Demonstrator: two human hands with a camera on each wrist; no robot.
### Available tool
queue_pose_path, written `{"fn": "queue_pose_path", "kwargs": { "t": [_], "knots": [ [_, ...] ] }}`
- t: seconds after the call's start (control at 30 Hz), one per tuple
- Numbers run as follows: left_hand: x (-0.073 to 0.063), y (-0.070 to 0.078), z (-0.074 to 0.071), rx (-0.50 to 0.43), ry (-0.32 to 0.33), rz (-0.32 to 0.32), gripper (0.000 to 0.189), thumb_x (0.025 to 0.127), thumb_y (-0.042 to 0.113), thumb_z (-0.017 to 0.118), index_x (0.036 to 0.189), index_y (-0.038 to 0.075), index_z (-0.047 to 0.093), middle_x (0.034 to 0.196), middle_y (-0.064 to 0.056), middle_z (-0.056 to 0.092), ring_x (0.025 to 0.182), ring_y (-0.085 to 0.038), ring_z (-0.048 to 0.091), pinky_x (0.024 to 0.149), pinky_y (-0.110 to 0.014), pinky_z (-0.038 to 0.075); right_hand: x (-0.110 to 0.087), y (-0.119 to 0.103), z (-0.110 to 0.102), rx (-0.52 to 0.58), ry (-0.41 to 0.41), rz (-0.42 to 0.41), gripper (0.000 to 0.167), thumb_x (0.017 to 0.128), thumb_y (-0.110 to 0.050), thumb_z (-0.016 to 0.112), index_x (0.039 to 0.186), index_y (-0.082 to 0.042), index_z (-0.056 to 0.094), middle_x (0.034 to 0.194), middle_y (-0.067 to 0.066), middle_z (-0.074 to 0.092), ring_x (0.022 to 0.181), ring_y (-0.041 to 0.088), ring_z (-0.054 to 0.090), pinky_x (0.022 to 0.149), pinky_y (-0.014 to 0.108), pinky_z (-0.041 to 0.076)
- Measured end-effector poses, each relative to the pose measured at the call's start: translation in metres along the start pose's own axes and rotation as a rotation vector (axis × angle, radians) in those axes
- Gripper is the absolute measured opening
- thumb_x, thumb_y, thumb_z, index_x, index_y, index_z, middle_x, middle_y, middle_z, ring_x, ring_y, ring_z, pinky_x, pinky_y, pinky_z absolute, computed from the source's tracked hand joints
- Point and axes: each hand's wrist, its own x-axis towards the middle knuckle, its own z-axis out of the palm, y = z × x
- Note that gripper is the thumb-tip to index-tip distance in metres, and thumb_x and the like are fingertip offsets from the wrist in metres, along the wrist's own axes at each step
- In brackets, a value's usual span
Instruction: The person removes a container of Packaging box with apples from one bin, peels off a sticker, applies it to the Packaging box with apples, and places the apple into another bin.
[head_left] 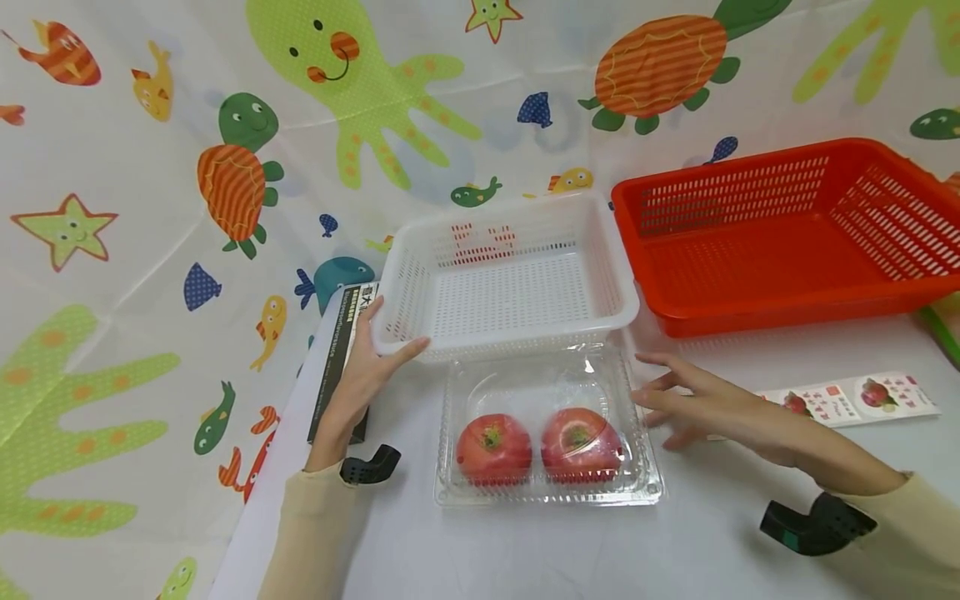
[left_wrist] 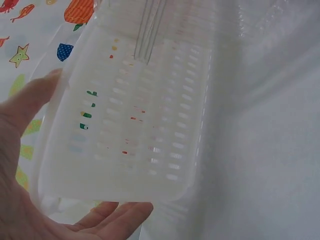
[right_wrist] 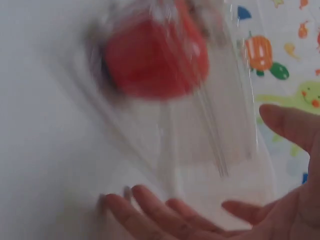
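Apples [head_left: 581, 442]: two, boxed; left hand [head_left: 366, 367] grips one white basket [head_left: 517, 292]; right hand [head_left: 708, 400] spread, empty.

Off to the right, a big red basket [head_left: 787, 308] with lots of little holes in its sides. In front of it, flat on the white surface [head_left: 525, 550], a long paper strip [head_left: 840, 404] with red fruit pictures and small words. At the right edge, a bit of a green thing [head_left: 937, 333], too cut off to tell. Over on the left, a long dark box [head_left: 330, 383] with pale letters. At the back and down the left side, a white cloth [head_left: 135, 279] full of sea animals: a smiling green octopus [head_left: 322, 71], orange-striped turtles [head_left: 234, 190], starfish [head_left: 63, 233], little fish [head_left: 471, 197] and blue shells [head_left: 201, 287].
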Motion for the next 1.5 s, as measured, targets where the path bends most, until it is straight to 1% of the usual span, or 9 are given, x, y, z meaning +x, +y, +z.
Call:
{"fn": "queue_pose_path", "kwargs": {
  "t": [0.2, 0.43, 0.6, 0.77, 0.83, 0.93, 1.13, 1.3, 1.5],
  "knots": [
    [-0.002, 0.002, -0.001, 0.005, -0.026, -0.006, 0.103, 0.096, 0.030, 0.077, 0.167, 0.021, 0.003, 0.164, -0.014, 0.031, 0.144, -0.033, 0.038, 0.121, -0.062, 0.025, -0.016, 0.015, -0.033, -0.298, 0.152, -0.143, 0.063, 0.104, -0.025, 0.066, 0.158, -0.006, 0.038, 0.138, 0.023, 0.058, 0.112, 0.031, 0.067, 0.080, 0.036, 0.062],
    [-0.019, 0.014, 0.006, 0.213, 0.049, 0.012, 0.102, 0.098, 0.046, 0.073, 0.166, 0.009, 0.007, 0.161, -0.020, 0.032, 0.139, -0.036, 0.043, 0.116, -0.063, 0.034, -0.033, 0.044, -0.066, -0.577, 0.318, -0.399, 0.047, 0.083, -0.001, 0.085, 0.127, -0.009, 0.070, 0.118, -0.009, 0.072, 0.101, -0.003, 0.065, 0.079, 0.014, 0.054],
    [-0.040, 0.030, 0.015, 0.473, 0.213, 0.020, 0.097, 0.097, 0.047, 0.074, 0.164, 0.006, 0.018, 0.151, -0.026, 0.033, 0.126, -0.040, 0.042, 0.106, -0.064, 0.044, -0.043, 0.054, -0.076, -0.737, 0.346, -0.296, 0.050, 0.077, -0.009, 0.092, 0.123, -0.013, 0.073, 0.118, 0.000, 0.072, 0.102, 0.006, 0.064, 0.080, 0.030, 0.061],
    [-0.059, 0.042, 0.021, 0.575, 0.320, 0.107, 0.079, 0.097, 0.037, 0.076, 0.154, 0.000, 0.037, 0.142, -0.026, 0.039, 0.124, -0.039, 0.042, 0.102, -0.058, 0.050, -0.048, 0.059, -0.085, -0.886, 0.333, -0.220, 0.053, 0.068, -0.007, 0.097, 0.117, -0.012, 0.076, 0.116, 0.004, 0.071, 0.104, 0.029, 0.063, 0.083, 0.044, 0.062],
    [-0.066, 0.045, 0.021, 0.566, 0.282, 0.150, 0.073, 0.097, 0.034, 0.077, 0.150, 0.000, 0.041, 0.141, -0.024, 0.043, 0.126, -0.038, 0.043, 0.103, -0.058, 0.050, -0.049, 0.060, -0.088, -0.942, 0.331, -0.214, 0.053, 0.065, -0.005, 0.098, 0.114, -0.012, 0.077, 0.114, 0.000, 0.070, 0.102, 0.027, 0.063, 0.082, 0.039, 0.062],
    [-0.076, 0.048, 0.020, 0.486, 0.108, 0.188, 0.071, 0.097, 0.033, 0.077, 0.151, 0.003, 0.041, 0.143, -0.019, 0.046, 0.130, -0.036, 0.046, 0.104, -0.058, 0.049, -0.049, 0.062, -0.093, -0.956, 0.305, -0.183, 0.051, 0.066, -0.005, 0.097, 0.113, -0.010, 0.077, 0.110, -0.001, 0.070, 0.099, 0.026, 0.064, 0.083, 0.044, 0.061],
    [-0.086, 0.043, 0.021, 0.317, -0.199, 0.096, 0.075, 0.098, 0.042, 0.073, 0.157, 0.018, 0.035, 0.153, -0.012, 0.042, 0.136, -0.033, 0.047, 0.105, -0.057, 0.050, -0.044, 0.061, -0.096, -0.998, 0.281, -0.176, 0.050, 0.065, -0.007, 0.098, 0.111, -0.012, 0.078, 0.107, -0.005, 0.070, 0.097, 0.022, 0.063, 0.084, 0.038, 0.058],
    [-0.081, 0.029, 0.027, 0.194, -0.331, 0.042, 0.076, 0.099, 0.037, 0.071, 0.161, 0.025, 0.028, 0.156, -0.017, 0.038, 0.138, -0.040, 0.047, 0.108, -0.060, 0.047, -0.041, 0.058, -0.099, -0.963, 0.248, -0.131, 0.050, 0.065, -0.005, 0.098, 0.110, -0.007, 0.078, 0.103, -0.004, 0.069, 0.093, 0.020, 0.060, 0.082, 0.037, 0.058],
    [-0.072, 0.012, 0.033, 0.034, -0.391, 0.082, 0.080, 0.099, 0.029, 0.072, 0.163, 0.031, 0.024, 0.163, -0.019, 0.028, 0.145, -0.046, 0.039, 0.112, -0.064, 0.041, -0.038, 0.055, -0.106, -0.885, 0.172, -0.058, 0.051, 0.069, -0.006, 0.096, 0.115, -0.002, 0.074, 0.103, -0.003, 0.070, 0.092, 0.018, 0.060, 0.076, 0.025, 0.056]
  ]
}}
